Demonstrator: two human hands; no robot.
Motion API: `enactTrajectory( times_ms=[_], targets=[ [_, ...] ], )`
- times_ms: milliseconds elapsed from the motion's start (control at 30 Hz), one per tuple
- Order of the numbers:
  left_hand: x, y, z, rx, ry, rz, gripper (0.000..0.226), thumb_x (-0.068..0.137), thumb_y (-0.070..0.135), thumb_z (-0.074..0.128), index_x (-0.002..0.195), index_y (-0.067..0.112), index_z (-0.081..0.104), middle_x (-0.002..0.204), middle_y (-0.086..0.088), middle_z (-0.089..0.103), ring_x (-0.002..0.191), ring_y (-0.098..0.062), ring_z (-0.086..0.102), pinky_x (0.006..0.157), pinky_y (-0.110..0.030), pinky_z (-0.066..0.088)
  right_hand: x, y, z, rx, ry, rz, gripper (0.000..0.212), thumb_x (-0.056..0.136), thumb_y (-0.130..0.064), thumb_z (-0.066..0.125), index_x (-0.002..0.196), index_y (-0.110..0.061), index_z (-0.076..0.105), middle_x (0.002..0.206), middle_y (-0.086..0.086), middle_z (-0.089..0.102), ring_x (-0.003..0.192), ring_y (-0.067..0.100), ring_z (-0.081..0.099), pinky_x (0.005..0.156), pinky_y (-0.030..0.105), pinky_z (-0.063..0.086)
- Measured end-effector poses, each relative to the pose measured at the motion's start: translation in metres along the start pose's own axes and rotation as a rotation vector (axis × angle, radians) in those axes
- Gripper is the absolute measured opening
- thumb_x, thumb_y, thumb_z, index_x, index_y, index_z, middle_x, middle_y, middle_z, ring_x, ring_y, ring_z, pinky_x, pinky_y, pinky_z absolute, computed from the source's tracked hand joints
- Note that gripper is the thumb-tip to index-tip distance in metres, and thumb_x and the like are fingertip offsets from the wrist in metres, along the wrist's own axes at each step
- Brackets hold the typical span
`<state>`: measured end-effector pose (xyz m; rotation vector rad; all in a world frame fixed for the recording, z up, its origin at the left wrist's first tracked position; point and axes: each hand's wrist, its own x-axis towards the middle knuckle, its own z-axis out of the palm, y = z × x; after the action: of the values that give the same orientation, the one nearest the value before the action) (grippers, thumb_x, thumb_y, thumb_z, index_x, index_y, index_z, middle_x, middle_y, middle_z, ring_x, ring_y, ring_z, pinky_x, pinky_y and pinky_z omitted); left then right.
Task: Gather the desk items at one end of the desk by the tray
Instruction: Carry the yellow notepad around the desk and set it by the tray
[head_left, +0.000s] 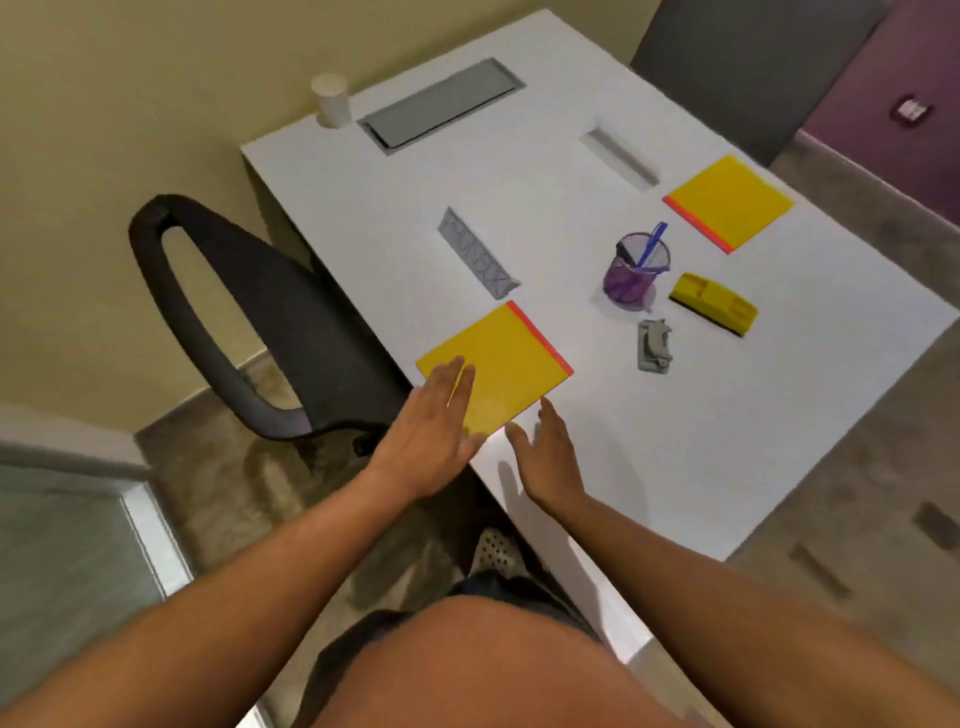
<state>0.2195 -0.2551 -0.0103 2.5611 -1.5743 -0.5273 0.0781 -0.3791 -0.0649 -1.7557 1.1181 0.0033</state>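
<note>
A yellow folder (506, 366) with a red spine lies at the near left edge of the white desk (675, 457). My left hand (434, 428) rests flat on its near left corner, fingers straight. My right hand (548, 454) is open just beside its near right corner, fingertips at the edge. A second yellow folder (727, 202) lies at the far right. Between them stand a purple mesh pen cup (634, 273) with a blue pen, a yellow desk organiser (714, 304), a grey stapler (653, 345) and a grey name plate (478, 254).
A black office chair (234, 312) stands against the desk's left side. A grey cable tray lid (441, 106) and a white cup (331, 98) sit at the far end. A small grey slot (618, 156) is set into the desktop.
</note>
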Motion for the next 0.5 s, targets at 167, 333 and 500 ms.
enactTrajectory(
  times_ms=[167,333,500],
  targets=[
    [0.08,-0.021,-0.008,-0.083,-0.175,-0.066,0.082,0.108,0.043,0.051,0.168,0.005,0.008,0.176,-0.016,0.009,0.161,-0.035,0.019,0.128,-0.05,0.026,0.026,-0.009,0.019,0.359,0.05,0.321,0.069,0.102,-0.043,0.055,0.163,-0.023,0.029,0.167,0.006,0.039,0.149,0.028,0.043,0.113,0.039,0.037],
    [0.14,-0.053,0.012,-0.287,-0.299,-0.192,0.073,0.107,0.035,0.055,0.164,0.003,0.022,0.173,-0.018,0.017,0.155,-0.039,0.031,0.122,-0.048,0.031,0.038,-0.005,0.028,0.753,0.144,0.55,0.05,0.101,-0.036,0.053,0.148,-0.021,0.051,0.145,0.004,0.06,0.128,0.022,0.061,0.115,0.051,0.047],
    [0.167,-0.072,0.026,-0.221,-0.355,-0.236,0.059,0.106,0.034,0.055,0.15,-0.002,0.038,0.154,-0.027,0.04,0.143,-0.047,0.04,0.116,-0.054,0.039,0.047,-0.013,0.027,0.97,0.276,0.683,0.013,0.096,-0.02,0.055,0.087,-0.013,0.062,0.096,0.004,0.066,0.085,0.013,0.065,0.075,0.032,0.05]
  ],
)
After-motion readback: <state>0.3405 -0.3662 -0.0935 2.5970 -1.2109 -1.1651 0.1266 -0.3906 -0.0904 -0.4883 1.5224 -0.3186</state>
